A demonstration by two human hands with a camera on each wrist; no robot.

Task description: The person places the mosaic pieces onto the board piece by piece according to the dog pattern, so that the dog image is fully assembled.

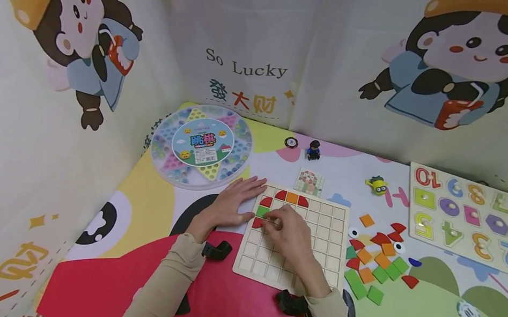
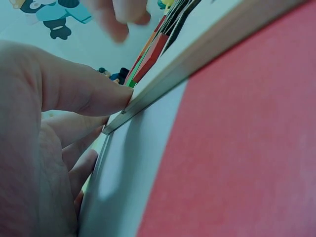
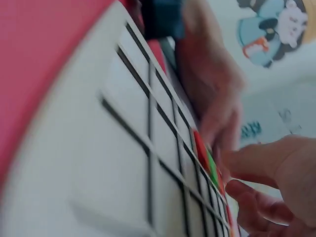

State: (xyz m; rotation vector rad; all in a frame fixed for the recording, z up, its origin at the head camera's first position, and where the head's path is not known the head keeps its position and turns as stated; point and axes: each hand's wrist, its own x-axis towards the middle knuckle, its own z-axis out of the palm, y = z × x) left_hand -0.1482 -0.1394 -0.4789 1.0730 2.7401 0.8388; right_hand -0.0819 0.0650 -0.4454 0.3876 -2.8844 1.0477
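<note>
Left hand (image 1: 229, 205), fingers extended, touches the left edge of a wooden grid board (image 1: 263, 268); right hand (image 1: 291, 234) bends its fingers beside a green square tile (image 1: 262, 211) there, any grip unclear. Loose colored tiles (image 1: 380, 274) lie right; a Chinese checkers set (image 1: 202, 143), far left.

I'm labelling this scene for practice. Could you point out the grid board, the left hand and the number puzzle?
Grid board (image 1: 323, 234): head view, a bare part of its grid.
Left hand (image 1: 227, 204): head view, the back of the hand.
Number puzzle (image 1: 468, 235): head view, its base between 4 and 3.
</note>
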